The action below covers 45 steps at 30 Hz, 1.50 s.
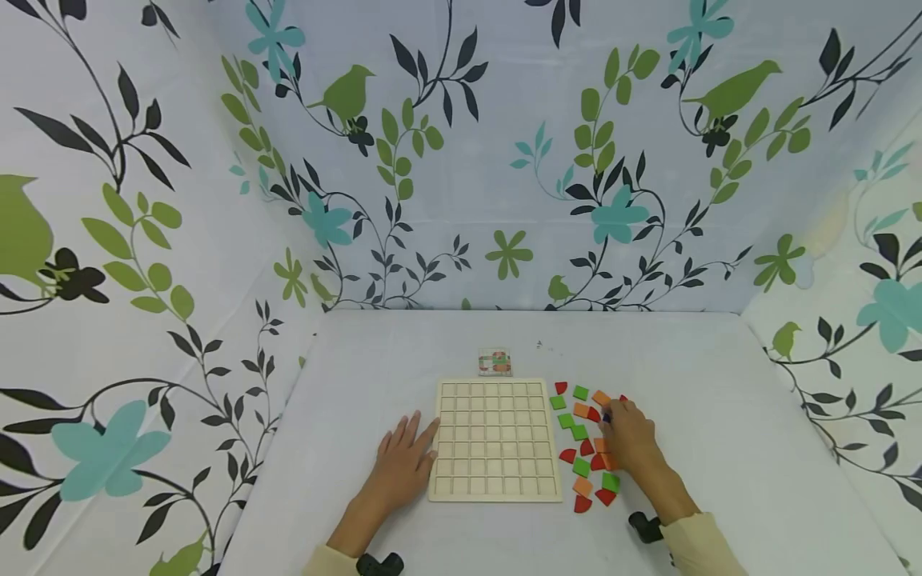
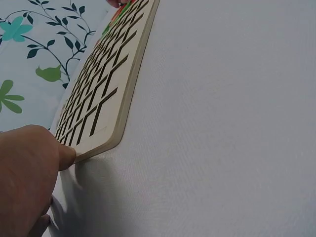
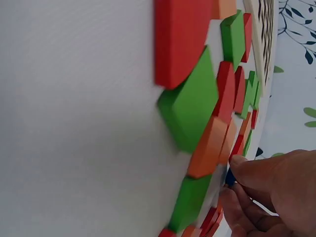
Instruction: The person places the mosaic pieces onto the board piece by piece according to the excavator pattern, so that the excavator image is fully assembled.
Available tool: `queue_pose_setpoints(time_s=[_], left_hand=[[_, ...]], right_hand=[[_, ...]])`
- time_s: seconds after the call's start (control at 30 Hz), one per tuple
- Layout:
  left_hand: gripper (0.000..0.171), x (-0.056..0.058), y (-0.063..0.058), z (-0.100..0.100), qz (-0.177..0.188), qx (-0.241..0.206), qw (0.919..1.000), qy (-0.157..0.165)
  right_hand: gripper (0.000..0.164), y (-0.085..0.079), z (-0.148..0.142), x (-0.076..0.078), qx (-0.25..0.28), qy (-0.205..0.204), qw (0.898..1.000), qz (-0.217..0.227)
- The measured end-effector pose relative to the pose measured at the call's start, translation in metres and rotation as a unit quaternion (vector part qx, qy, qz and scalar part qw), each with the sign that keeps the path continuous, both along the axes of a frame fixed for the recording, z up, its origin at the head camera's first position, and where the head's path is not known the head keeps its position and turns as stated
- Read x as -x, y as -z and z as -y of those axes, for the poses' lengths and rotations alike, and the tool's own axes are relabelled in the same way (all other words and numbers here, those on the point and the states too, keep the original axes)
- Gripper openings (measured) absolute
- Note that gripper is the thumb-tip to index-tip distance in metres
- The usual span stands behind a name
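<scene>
A pale wooden board [image 1: 497,440] with a grid of square recesses lies flat on the table. My left hand [image 1: 403,468] rests at its left side with fingers spread; the thumb [image 2: 66,157] touches the board's edge near a corner. To the right of the board, my right hand [image 1: 632,436] is over a scatter of coloured pieces. Between its thumb and fingers it pinches a small blue piece [image 3: 230,177], mostly covered by the fingers. Green blocks [image 3: 190,106], orange blocks [image 3: 208,148] and red rounded pieces [image 3: 180,39] lie around that hand.
Behind the board lies a small printed card [image 1: 495,362] with coloured shapes. White cloth covers the table [image 1: 360,368]. A patterned curtain [image 1: 475,176] with leaves and birds hangs at the back and both sides.
</scene>
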State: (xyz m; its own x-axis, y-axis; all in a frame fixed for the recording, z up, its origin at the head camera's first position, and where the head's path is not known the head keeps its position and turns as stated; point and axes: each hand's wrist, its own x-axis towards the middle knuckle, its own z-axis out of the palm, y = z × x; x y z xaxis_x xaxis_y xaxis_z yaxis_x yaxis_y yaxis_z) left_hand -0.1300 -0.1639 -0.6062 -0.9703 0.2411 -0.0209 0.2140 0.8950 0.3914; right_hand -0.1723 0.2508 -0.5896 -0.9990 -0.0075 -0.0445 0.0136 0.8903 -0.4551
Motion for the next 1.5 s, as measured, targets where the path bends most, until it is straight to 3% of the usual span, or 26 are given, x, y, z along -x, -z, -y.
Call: queue_pose_setpoints(time_s=[0.2,0.33,0.6,0.93,1.5], left_hand=[[0.054,0.0,-0.002,0.001,0.002,-0.001,1.0,0.0],[0.054,0.001,0.001,0.001,0.004,-0.003,1.0,-0.001],[0.054,0.002,0.005,0.0,0.006,-0.006,1.0,0.0],[0.054,0.002,0.004,0.001,0.004,-0.003,1.0,-0.001],[0.053,0.0,0.0,0.001,0.003,-0.004,1.0,0.0]], right_hand=[[0.035,-0.004,0.022,0.009,0.006,-0.022,0.999,-0.029],[0.031,-0.006,0.043,0.012,0.012,-0.062,0.997,-0.04],[0.024,-0.002,0.08,0.018,0.006,-0.121,0.992,-0.036],[0.027,0.002,0.086,0.021,0.033,-0.12,0.992,-0.006],[0.022,0.005,0.083,0.023,0.056,-0.11,0.992,-0.011]])
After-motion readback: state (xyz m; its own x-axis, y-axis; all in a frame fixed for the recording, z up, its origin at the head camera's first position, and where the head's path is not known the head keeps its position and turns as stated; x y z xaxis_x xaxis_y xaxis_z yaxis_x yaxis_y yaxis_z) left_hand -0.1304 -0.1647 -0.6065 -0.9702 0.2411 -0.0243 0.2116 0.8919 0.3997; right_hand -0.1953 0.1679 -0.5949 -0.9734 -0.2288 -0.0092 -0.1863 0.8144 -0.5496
